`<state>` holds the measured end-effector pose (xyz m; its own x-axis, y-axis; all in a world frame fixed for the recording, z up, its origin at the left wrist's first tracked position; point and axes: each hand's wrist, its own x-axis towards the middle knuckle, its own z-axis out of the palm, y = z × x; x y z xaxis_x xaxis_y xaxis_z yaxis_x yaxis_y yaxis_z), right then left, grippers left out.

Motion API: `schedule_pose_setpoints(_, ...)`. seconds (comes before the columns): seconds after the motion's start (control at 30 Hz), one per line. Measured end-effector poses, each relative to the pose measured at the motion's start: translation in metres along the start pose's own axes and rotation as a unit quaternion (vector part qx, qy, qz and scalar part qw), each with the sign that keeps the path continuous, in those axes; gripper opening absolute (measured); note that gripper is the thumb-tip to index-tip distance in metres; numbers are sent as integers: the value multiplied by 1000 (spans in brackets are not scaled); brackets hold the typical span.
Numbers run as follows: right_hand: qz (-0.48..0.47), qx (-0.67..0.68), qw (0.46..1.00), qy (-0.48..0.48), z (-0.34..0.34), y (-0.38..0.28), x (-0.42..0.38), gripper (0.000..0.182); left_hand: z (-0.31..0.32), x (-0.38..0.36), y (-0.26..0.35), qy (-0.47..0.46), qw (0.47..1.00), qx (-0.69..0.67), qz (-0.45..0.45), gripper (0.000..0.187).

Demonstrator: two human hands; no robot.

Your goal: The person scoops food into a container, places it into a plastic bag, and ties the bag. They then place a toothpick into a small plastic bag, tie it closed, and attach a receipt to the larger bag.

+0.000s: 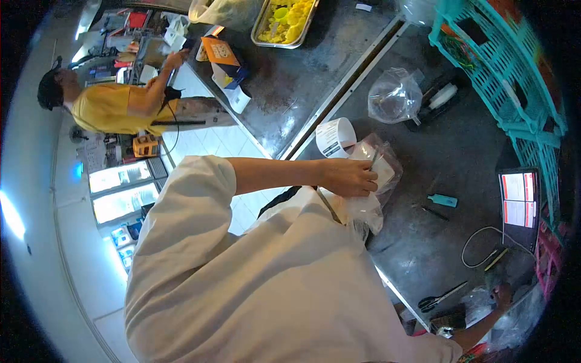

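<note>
My left hand (350, 177) is closed over a clear plastic bag (387, 175) with something pale inside, near the middle of the view. A thin stick-like item shows beside its fingertips. Just above, a white tub with a printed label (331, 139) lies on its side. At the lower right, my right hand (502, 295) is small and dim, its fingers bent beside crumpled clear plastic (514, 317). What it holds, if anything, I cannot make out.
Scissors (442, 297), a teal bottle (443, 200), a cable and a lit tablet (519, 199) lie at the right. Teal baskets (502, 91) stand upper right. A tray of yellow food (284, 21) is at the top. Another person in a yellow shirt (115, 107) stands left.
</note>
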<state>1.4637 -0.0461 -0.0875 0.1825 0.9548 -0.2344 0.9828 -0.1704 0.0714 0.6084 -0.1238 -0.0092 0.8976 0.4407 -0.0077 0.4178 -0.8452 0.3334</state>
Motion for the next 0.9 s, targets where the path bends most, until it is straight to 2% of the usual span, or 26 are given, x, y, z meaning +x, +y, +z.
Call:
schedule_pose_setpoints(0.33, 22, -13, 1000, 8, -48, -21, -26, 30, 7, -17, 4, 67, 995, -63, -23, 10)
schedule_pose_setpoints(0.47, 36, -23, 999, 17, -72, -24, -43, 30, -5, -23, 2, 51, 996, -61, -27, 12)
schedule_pose_setpoints(0.6, 37, -28, 998, 32, -119, -69, -75, 30, -10, -36, 6, 41, 995, -68, -65, 14)
schedule_pose_setpoints(0.73, -5, 26, 999, 47, -165, -174, -129, 29, -26, -54, 22, 7, 993, -70, -99, 12)
schedule_pose_setpoints(0.8, -76, 119, 989, 43, -178, -259, -167, 25, -14, -67, 32, 31, 976, -107, -187, 15)
schedule_pose_setpoints(0.83, -2, 374, 927, -21, -168, -295, -188, 22, -12, -73, 37, 34, 965, -125, -228, 16)
schedule_pose_setpoints(0.87, -47, 317, 946, 42, -191, -378, -226, 13, -6, -79, 44, 35, 952, -146, -268, 18)
schedule_pose_setpoints(0.9, -66, 455, 888, 14, -187, -425, -248, 12, 11, -89, 46, 55, 944, -151, -287, 25)
